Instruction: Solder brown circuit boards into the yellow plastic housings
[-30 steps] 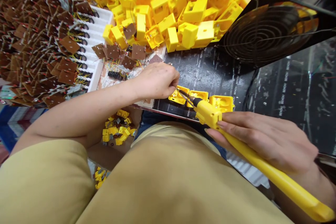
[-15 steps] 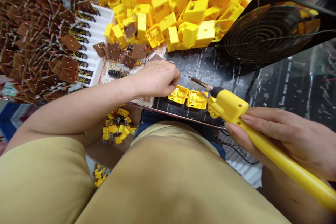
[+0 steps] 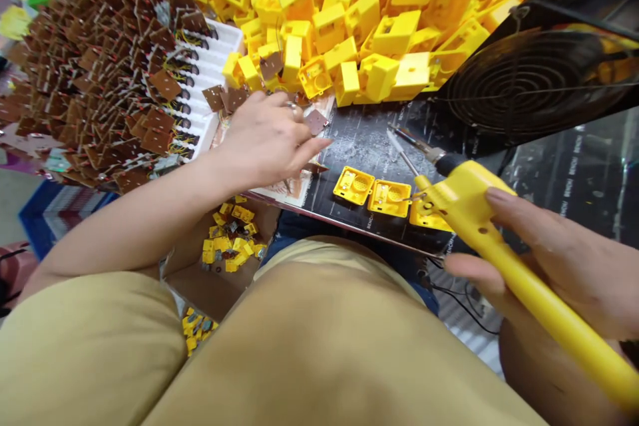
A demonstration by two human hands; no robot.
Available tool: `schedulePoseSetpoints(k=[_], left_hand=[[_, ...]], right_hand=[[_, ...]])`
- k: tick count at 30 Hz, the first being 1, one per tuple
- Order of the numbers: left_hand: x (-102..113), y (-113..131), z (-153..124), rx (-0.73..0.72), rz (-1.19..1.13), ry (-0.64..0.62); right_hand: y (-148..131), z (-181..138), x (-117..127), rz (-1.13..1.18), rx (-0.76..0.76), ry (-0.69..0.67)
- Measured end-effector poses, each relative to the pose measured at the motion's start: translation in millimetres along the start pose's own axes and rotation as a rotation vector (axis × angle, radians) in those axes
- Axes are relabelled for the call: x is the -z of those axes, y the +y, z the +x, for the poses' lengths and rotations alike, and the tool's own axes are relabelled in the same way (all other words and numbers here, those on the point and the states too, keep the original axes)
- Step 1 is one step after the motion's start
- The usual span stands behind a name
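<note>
My left hand (image 3: 272,136) reaches over small brown circuit boards (image 3: 316,121) and wires at the bench's left part. Its thumb sticks out apart from the fingers; the fingertips are partly hidden behind the hand. In my right hand (image 3: 564,253) is a yellow soldering iron (image 3: 476,203), its metal tip and a thin feed tube pointing up and left. Below the tip, small yellow plastic cases (image 3: 353,185) lie open side up in a row near the bench's front edge. The iron partly covers the rightmost case (image 3: 430,218).
Yellow housings (image 3: 329,26) are heaped along the back. Many brown boards (image 3: 114,80) are piled on a white foam tray (image 3: 214,70) at left. A black fan (image 3: 519,90) stands at back right. Below the bench, a cardboard box (image 3: 200,279) holds yellow parts.
My left hand has left the yellow cases, moved left to the boards and spread its thumb. The iron now sits slightly further right in view, uncovering more of the case row.
</note>
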State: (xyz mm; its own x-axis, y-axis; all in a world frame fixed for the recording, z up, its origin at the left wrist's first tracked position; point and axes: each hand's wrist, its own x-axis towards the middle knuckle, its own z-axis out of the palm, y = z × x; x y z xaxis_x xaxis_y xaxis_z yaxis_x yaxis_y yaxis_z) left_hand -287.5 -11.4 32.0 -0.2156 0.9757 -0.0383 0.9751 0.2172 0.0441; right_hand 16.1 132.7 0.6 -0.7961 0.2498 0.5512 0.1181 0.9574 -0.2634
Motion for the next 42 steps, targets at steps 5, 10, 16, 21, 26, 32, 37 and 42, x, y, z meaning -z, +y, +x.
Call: schedulePoseSetpoints(k=[5,10,16,21,26,32,37,42], left_hand=[[-10.1,14.9,21.8,-0.069,-0.005,-0.172],[-26.3,7.0,4.9,-0.135,-0.285,-0.067],[-48.6,9.2,-12.9,-0.191,-0.399,0.190],[-46.4,12.5,-14.4,-0.179,-0.442,0.226],[-46.3,17.6,-19.3,-0.262,-0.377,0.259],[-46.9,23.5,-12.5,-0.303,-0.236,0.279],[-36.6,15.2,9.2,-0.180,-0.485,0.059],[-20.6,15.0,32.3,-0.093,-0.577,-0.203]], right_hand=[[-9.0,11.8,-3.3,-0.093,0.054,-0.038],[-5.8,2.7,-3.2,-0.118,0.055,-0.007],[-11.9,21.4,-30.8,0.044,0.093,-0.001],[-16.9,43.5,-77.9,0.028,0.246,-0.006],[-23.5,41.4,-96.5,-0.079,0.174,0.016],[-22.2,37.1,-66.4,-0.025,0.179,0.092],[-18.5,29.5,-20.1,0.061,0.054,0.017],[-13.6,30.8,-34.1,-0.003,0.158,-0.016]])
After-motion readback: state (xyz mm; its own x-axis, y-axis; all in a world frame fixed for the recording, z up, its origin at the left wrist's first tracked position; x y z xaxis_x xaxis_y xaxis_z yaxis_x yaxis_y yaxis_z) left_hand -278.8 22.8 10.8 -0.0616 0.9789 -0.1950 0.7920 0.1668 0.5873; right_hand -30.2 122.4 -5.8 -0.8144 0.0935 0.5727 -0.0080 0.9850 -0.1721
